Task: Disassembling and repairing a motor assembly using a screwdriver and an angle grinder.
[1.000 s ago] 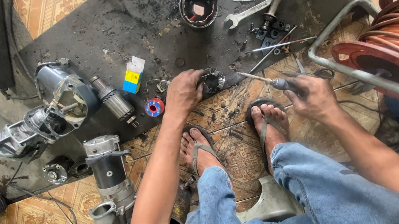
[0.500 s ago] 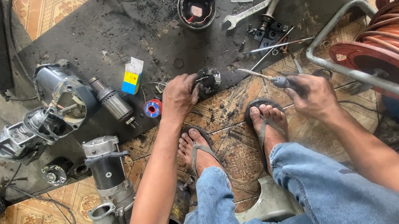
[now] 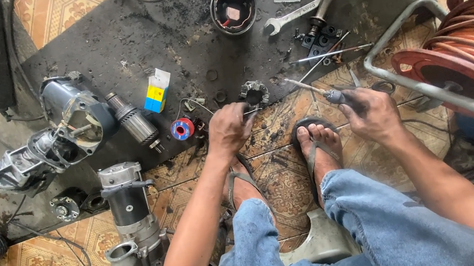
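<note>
Gripping soldering iron (image 3: pixel 328 94), right hand (image 3: pixel 373 116); tip aimed upper-left; left hand (image 3: pixel 229 130) pinching wire.

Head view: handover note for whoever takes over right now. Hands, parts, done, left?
Left hand: pinching something small, cannot tell what, just below the round brush-holder part.
Right hand: gripping a soldering iron, tip aimed at that part.
Solder spool lies left of the left hand; armature and starter motor further left; wrench lies up top.
Done: motor is apart.
Left: tip not yet on the part; reassembly.
</note>
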